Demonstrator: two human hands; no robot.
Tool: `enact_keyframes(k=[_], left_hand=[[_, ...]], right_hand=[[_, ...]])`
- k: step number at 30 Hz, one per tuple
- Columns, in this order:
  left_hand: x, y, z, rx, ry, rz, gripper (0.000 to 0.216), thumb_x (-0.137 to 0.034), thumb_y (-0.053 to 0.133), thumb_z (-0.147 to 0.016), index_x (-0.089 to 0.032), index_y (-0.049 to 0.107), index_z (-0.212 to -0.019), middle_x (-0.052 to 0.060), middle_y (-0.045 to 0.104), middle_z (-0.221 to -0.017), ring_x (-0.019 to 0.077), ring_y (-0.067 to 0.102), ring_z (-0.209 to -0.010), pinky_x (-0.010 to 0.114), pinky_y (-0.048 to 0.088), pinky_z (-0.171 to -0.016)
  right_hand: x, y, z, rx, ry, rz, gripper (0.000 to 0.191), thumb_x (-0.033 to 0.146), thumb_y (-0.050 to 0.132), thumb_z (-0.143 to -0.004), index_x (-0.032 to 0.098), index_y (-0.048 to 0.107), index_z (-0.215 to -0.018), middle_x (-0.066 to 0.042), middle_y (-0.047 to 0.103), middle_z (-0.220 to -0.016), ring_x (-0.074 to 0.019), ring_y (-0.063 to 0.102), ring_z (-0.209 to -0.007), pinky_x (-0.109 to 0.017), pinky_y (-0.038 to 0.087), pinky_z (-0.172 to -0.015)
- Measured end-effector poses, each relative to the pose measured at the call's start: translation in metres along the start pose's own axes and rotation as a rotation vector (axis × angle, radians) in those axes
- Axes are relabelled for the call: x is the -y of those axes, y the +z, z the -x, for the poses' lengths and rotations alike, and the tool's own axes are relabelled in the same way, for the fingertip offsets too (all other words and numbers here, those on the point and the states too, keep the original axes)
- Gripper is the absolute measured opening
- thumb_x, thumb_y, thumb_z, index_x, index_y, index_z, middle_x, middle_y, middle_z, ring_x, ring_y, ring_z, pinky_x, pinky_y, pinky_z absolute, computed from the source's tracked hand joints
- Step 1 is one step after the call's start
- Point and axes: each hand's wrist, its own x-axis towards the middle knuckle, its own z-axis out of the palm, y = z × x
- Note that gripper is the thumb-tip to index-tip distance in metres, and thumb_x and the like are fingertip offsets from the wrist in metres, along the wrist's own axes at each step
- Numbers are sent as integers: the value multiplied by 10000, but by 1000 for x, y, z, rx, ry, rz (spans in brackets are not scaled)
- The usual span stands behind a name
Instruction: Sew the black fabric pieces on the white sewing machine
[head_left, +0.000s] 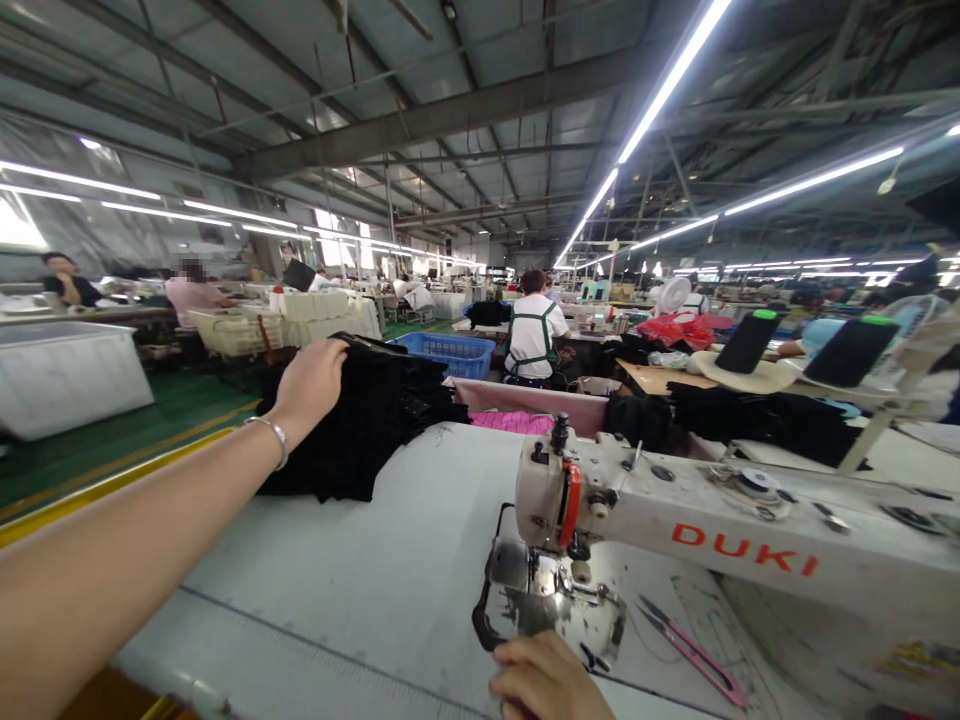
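My left hand (311, 385) reaches far out to the left and its fingers are closed on the top of a pile of black fabric (360, 420) lying at the table's far left edge. A silver bracelet sits on that wrist. My right hand (544, 680) rests low at the bottom edge, just in front of the presser foot area (547, 600) of a white DUKI sewing machine (720, 520). Its fingers look curled, but what they hold, if anything, is hidden.
The white sewing table (352, 570) stretches ahead. Pink thread snips (694, 655) lie right of the needle plate. More black fabric (757, 415) and a pink bin (525, 405) sit behind the machine. A blue basket (450, 352) and other workers are farther back.
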Motion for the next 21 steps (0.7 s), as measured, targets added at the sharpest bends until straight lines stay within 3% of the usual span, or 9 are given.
enact_keyframes(k=[3, 5, 8, 9, 10, 13, 16, 18, 21], left_hand=[[-58, -29, 9, -37, 41, 31, 390, -339, 352, -1090, -152, 597, -1329, 178, 606, -1403, 351, 526, -1366, 545, 364, -1185], [-99, -47, 36, 105, 128, 80, 363, -376, 420, -1052, -187, 664, -1244, 129, 689, -1292, 338, 626, -1232, 472, 453, -1110], [-143, -54, 111, 504, 291, 214, 357, -529, 527, -1022, -279, 770, -950, -26, 767, -847, 200, 744, -789, 276, 592, -780], [-150, -48, 140, 730, 326, 299, 419, -509, 442, -1070, -288, 777, -949, -34, 772, -824, 180, 752, -761, 259, 600, -761], [-152, -37, 169, 879, 337, 356, 403, -474, 417, -1086, -302, 781, -1061, -21, 801, -980, 183, 773, -889, 270, 610, -849], [-140, 11, 239, 756, 305, 245, 397, -391, 629, -972, -243, 729, -1327, 101, 711, -1403, 311, 679, -1289, 447, 538, -1122], [-123, 50, 274, 750, 261, 218, 500, -406, 688, -935, -189, 694, -1386, 165, 609, -1521, 384, 570, -1417, 577, 454, -1191], [-120, 58, 283, 734, 239, 216, 593, -498, 725, -911, -203, 664, -1422, 167, 575, -1554, 400, 529, -1451, 623, 413, -1208], [-130, 49, 290, 696, 210, 217, 669, -542, 833, -799, -224, 695, -1372, 166, 567, -1558, 432, 507, -1454, 665, 370, -1219]], right_hand=[[9, -5, -6, -18, 82, -45, 201, 106, 640, -936, 265, 677, -1054, -32, 774, -1116, -187, 722, -937, -278, 590, -841], [21, -15, -13, 0, 174, -112, 165, 129, 646, -945, 260, 698, -1033, -33, 778, -1103, -195, 726, -974, -278, 579, -869], [41, -34, -24, 26, 340, -222, 172, 193, 566, -1024, 245, 725, -1065, -47, 777, -1088, -210, 719, -1012, -304, 557, -922], [47, -39, -28, 24, 387, -240, 203, 210, 531, -1048, 240, 731, -1068, -51, 774, -1079, -216, 713, -1010, -317, 549, -925], [52, -44, -31, 18, 425, -245, 224, 217, 515, -1060, 235, 738, -1053, -54, 769, -1074, -221, 707, -1008, -328, 541, -928], [62, -48, -35, 30, 492, -207, 123, 215, 637, -1019, 226, 757, -996, -49, 758, -1101, -235, 680, -1041, -352, 514, -958], [64, -46, -36, 81, 508, -137, 128, 185, 807, -902, 212, 768, -1020, -51, 753, -1120, -251, 657, -1070, -369, 501, -976], [63, -45, -36, 106, 508, -110, 207, 173, 844, -865, 207, 773, -1056, -57, 751, -1147, -258, 648, -1091, -382, 498, -989], [67, -47, -35, 114, 521, -100, 259, 186, 850, -863, 219, 778, -1109, -63, 739, -1218, -268, 635, -1140, -402, 492, -1020]])
